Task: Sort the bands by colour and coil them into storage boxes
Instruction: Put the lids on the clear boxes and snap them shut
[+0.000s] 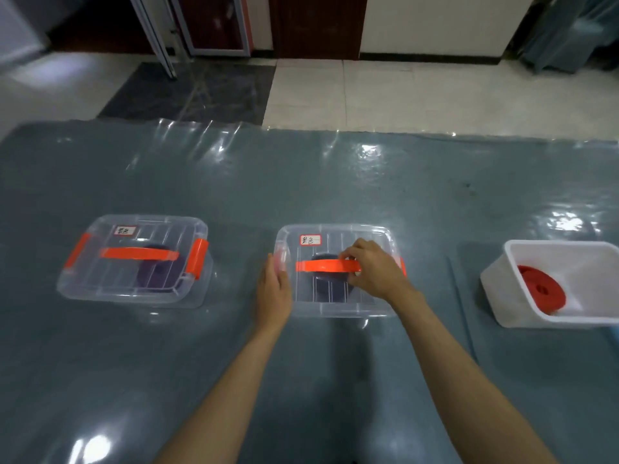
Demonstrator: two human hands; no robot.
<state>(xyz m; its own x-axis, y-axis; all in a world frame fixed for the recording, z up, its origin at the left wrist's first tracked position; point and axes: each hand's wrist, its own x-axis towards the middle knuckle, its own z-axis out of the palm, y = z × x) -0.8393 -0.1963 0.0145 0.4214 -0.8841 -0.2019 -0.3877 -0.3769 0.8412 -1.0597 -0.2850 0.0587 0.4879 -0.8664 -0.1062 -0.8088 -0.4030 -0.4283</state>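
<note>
Two clear lidded storage boxes stand on the table. The middle box (355,306) carries a handwritten label and an orange handle (321,266), and a dark coiled band (326,289) shows through its lid. My right hand (371,267) grips that handle at its right end. My left hand (273,289) lies flat against the box's left side, over the clip there. The left box (100,286) is closed with orange clips and holds a dark purple coiled band (157,276). At the right, a coiled red band (542,289) lies in an open white bin (495,286).
A glossy plastic sheet covers the grey-green table (301,182), with bare surface in front of and behind the boxes. The table's far edge meets a tiled floor. The white bin runs off the right edge of the view.
</note>
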